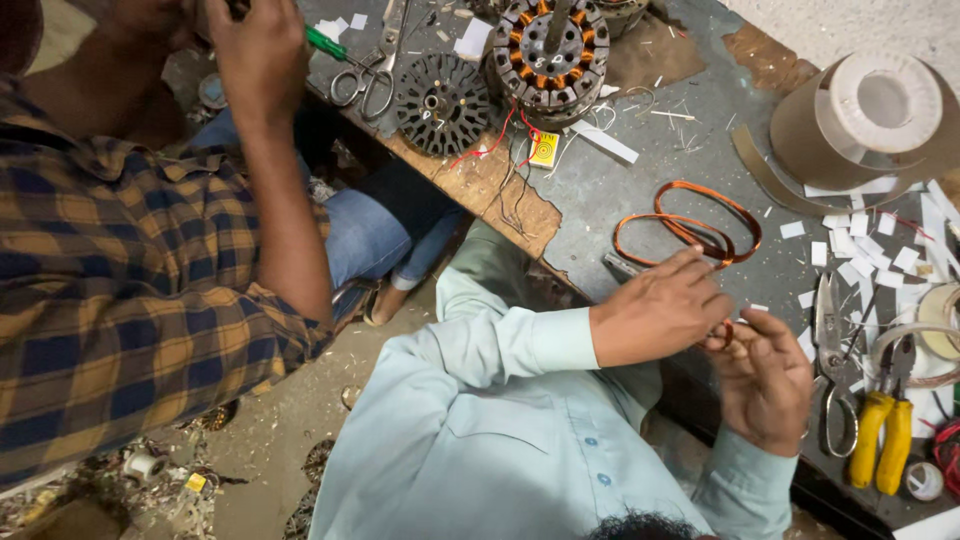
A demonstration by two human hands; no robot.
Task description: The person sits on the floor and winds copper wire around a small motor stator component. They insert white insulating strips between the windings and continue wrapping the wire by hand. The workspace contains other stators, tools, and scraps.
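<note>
I see my left hand (660,308) and right hand (765,380) meeting at the near edge of the surface (640,190), fingers closed on a small loop of copper wire (722,335) pinched between them. Larger copper wire coils (690,222) lie just beyond my left hand; scissors (832,360) rest to the right.

Centre right, at the bench edge: left hand (660,305) and right hand (765,380) pinching a small copper wire loop (722,335). Just above, larger copper coils (690,225). Right edge: scissors (832,350), yellow-handled pliers (880,440). Top centre: wound stator (550,50). Upper left: co-worker's hand (255,55) on green-handled screwdriver (325,42).
</note>
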